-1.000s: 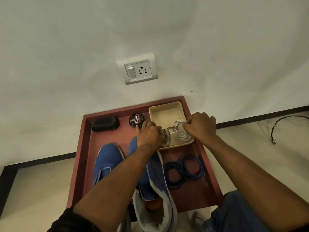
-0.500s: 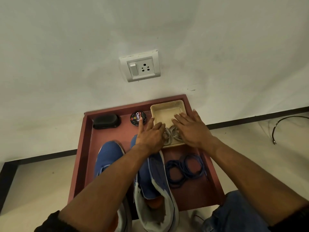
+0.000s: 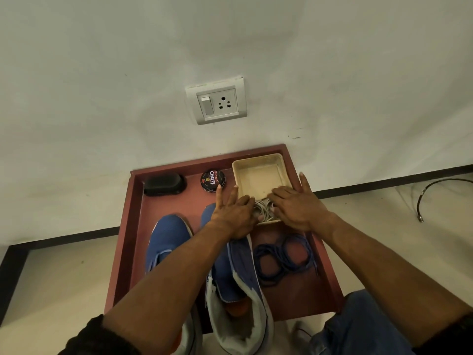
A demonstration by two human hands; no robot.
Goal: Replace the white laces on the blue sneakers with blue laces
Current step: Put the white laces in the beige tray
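Both hands, left (image 3: 234, 216) and right (image 3: 298, 210), flat and loose over white laces (image 3: 263, 210) in dish (image 3: 258, 178) at tray's (image 3: 128, 226) 1 o'clock, likely tidying them away; sneakers (image 3: 169, 237) unlaced, blue laces (image 3: 282, 257) waiting at 4.

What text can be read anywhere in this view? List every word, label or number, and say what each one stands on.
"Cherry": white letters on the lid of the round black tin at the far side of the red tray.
Smaller print and an emblem on the same lid: too small to read.
Wall socket, blue sneakers, cream dish, black case: no text visible.
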